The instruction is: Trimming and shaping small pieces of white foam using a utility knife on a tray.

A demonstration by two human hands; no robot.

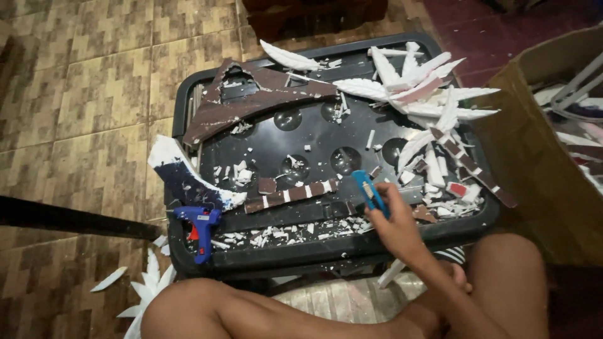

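Holding: right hand (397,227) grips a blue utility knife (369,192), fingers wrapped tight around its lower end; the upper end points up and to the left over the tray.
Other hand: left hand not seen in this view; its grip cannot be told.
Knife position: over the near right part of a black plastic tray (188,94), just right of a striped strip (291,194).
Striped strip: brown with white bands, lying flat and slightly tilted on the tray's near ledge; its right end is close to the knife, contact cannot be told.
Brown piece: large brown arrow-shaped sheet (251,100) lies across the tray's far left corner.
White pieces: pile of white feather-shaped foam cutouts (427,94) on the far right of the tray, some overhanging the rim.
Glue gun: blue glue gun (200,227) rests on the near left corner, beside a dark blue and white curved piece (182,176).
Scraps: small white offcuts (282,233) scattered along the near ledge.
Surroundings: cardboard box (534,150) right of the tray; tiled floor (94,94) to the left.
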